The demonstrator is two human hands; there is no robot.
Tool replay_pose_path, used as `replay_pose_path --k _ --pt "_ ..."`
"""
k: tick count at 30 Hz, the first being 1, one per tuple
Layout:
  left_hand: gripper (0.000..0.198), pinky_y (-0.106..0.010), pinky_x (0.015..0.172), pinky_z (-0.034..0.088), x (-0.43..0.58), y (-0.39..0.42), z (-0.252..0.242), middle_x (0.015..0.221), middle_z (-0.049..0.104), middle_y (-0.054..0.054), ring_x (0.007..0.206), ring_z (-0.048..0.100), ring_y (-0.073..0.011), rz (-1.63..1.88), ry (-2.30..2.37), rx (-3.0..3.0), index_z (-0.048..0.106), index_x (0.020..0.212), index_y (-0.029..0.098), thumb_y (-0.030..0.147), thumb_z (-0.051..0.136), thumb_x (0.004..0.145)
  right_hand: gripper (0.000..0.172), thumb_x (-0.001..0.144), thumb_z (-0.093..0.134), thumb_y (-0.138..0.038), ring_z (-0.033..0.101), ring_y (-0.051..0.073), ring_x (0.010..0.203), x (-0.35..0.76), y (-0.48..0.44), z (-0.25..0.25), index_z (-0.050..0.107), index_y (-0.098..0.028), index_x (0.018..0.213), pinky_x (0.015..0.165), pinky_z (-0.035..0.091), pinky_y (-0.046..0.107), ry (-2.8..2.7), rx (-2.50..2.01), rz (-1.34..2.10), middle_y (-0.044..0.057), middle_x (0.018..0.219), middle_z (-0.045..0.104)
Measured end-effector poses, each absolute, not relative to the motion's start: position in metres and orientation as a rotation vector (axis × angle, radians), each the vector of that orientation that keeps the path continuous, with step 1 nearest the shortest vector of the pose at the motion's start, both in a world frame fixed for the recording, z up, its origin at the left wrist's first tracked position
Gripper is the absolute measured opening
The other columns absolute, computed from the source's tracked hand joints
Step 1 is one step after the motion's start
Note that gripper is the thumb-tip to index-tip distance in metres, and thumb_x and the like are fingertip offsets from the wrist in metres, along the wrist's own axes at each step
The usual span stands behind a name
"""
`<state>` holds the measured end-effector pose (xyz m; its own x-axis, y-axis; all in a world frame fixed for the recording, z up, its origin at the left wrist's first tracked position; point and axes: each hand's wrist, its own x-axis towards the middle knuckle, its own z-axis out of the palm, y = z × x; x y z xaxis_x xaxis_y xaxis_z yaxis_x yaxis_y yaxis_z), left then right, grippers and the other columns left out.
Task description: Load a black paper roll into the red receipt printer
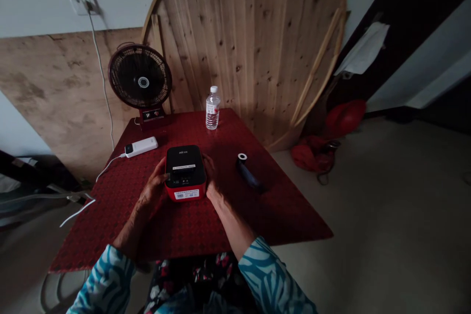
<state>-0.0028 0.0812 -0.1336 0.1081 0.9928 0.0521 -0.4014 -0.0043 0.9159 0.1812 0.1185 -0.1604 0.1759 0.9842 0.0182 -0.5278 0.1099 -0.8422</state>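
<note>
Item: label printer (185,171), sitting at the centre of the table (176,235). I am clasping it, left hand (156,182) at 9 o'clock, right hand (212,181) at 3 o'clock. Steadying step, I judge; any lift is calling for even squeeze.

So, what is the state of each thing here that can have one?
printer: lid shut, upright, between both hands
left hand: open, touching printer's left side
right hand: open, touching printer's right side
bottle: upright, capped
fan: upright; running or not, cannot tell
power bank: lying flat, cable plugged in
roll: outside printer, apart from it
socket: plug in
</note>
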Motion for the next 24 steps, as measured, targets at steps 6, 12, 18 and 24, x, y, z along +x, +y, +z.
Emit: replay_pose_path --k 6,12,18,24 --pt "0.077 -0.038 0.097 0.05 0.0 0.08 -0.125 0.13 0.07 -0.008 0.121 0.063 -0.0325 1.313 0.846 0.96 0.056 0.141 0.022 0.032 0.079 0.068 0.041 0.073 0.072 -0.052 0.068 0.022 0.09 0.177 0.12 -0.166 0.069 -0.025 0.104 0.078 0.052 0.035 -0.64 -0.76 1.318 0.001 0.097 0.076" --pt "0.075 -0.038 0.088 0.053 0.003 0.078 -0.12 0.119 0.074 -0.008 0.106 0.069 -0.0319 1.313 0.885 0.945 0.058 0.138 0.022 0.034 0.077 0.066 0.04 0.072 0.074 -0.051 0.067 0.02 0.085 0.177 0.121 -0.167 0.07 -0.025 0.102 0.077 0.052 0.033 -0.607 -0.754 1.33 -0.001 0.093 0.076" --pt "0.077 -0.036 0.086 0.052 -0.001 0.086 -0.13 0.123 0.073 -0.008 0.107 0.068 -0.0304 1.306 0.873 1.004 0.055 0.143 0.022 0.027 0.072 0.067 0.039 0.071 0.073 -0.051 0.067 0.02 0.084 0.176 0.122 -0.168 0.071 -0.024 0.099 0.075 0.052 0.033 -0.621 -0.782 1.309 0.0 0.093 0.076" --pt "0.075 -0.04 0.095 0.05 -0.003 0.086 -0.133 0.132 0.069 -0.01 0.118 0.063 -0.034 1.306 0.878 1.036 0.058 0.141 0.022 0.03 0.074 0.068 0.041 0.07 0.071 -0.054 0.067 0.02 0.08 0.174 0.121 -0.165 0.07 -0.024 0.099 0.07 0.052 0.033 -0.589 -0.823 1.288 0.001 0.09 0.076"
